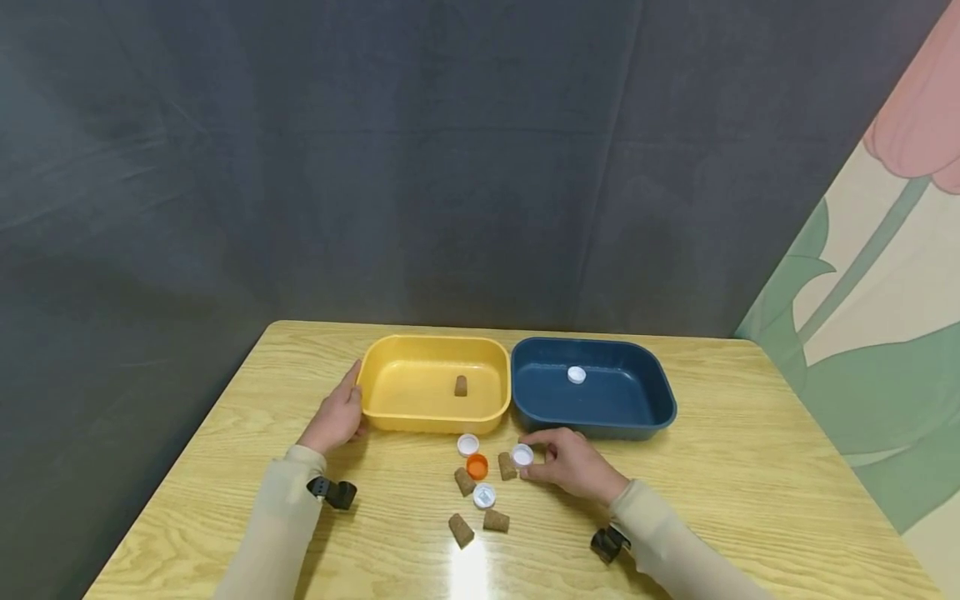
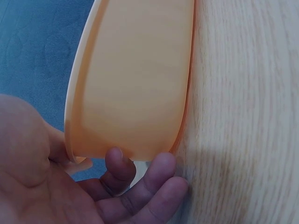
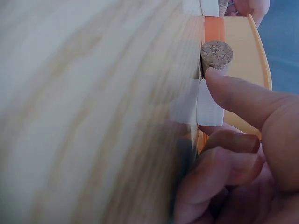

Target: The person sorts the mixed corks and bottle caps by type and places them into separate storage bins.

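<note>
My left hand (image 1: 335, 419) holds the left end of a yellow bin (image 1: 435, 423); in the left wrist view its curled fingers (image 2: 161, 170) touch the bin's outer wall. With thumb and forefinger, my right hand (image 1: 573, 467) pinches a white bottle cap (image 1: 522, 455) at the table, in front of the bins. A cork (image 1: 507, 467) stands close to that cap, and in the right wrist view the cork (image 3: 217, 53) is just beyond my thumb. One cork (image 1: 461, 386) lies in the yellow bin. A white cap (image 1: 576, 375) lies in the dark blue bin (image 1: 592, 427).
Between the hands lie an orange cap (image 1: 477, 467), two white caps (image 1: 468, 445) and several corks (image 1: 461, 530) on the wooden table (image 1: 750, 467). A dark cloth (image 1: 450, 167) hangs behind the table. A flower-patterned surface (image 1: 885, 358) is at the right.
</note>
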A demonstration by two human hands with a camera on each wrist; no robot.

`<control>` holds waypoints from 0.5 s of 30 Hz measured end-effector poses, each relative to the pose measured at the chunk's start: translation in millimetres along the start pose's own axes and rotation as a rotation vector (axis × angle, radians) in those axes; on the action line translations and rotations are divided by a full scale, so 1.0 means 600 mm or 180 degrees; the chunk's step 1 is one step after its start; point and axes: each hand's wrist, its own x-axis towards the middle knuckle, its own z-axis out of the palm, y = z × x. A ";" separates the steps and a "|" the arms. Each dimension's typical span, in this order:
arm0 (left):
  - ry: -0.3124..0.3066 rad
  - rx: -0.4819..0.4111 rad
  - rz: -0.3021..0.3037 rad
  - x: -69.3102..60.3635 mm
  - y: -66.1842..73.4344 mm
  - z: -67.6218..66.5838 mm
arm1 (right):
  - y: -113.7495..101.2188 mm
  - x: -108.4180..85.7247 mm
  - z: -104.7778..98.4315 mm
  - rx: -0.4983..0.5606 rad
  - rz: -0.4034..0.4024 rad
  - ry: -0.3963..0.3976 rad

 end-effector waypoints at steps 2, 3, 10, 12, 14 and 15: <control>-0.0006 0.0000 0.0002 0.000 0.000 0.000 | 0.000 0.001 0.002 -0.0032 0.0035 0.0008; -0.0007 0.0002 0.0006 0.000 -0.001 0.000 | 0.001 0.002 0.003 -0.0046 0.0048 0.0011; 0.0000 0.0010 0.0020 -0.001 0.000 0.000 | 0.001 0.003 0.004 -0.0035 0.0037 0.0012; -0.0003 0.0015 0.0023 -0.001 0.001 -0.001 | 0.002 0.003 0.003 -0.0020 0.0026 0.0010; -0.0006 0.0026 0.0029 -0.002 0.001 -0.001 | 0.002 0.002 0.003 0.0010 -0.0006 0.0012; -0.0003 0.0029 0.0028 -0.002 0.001 -0.001 | 0.001 0.001 0.002 0.0024 -0.0019 0.0011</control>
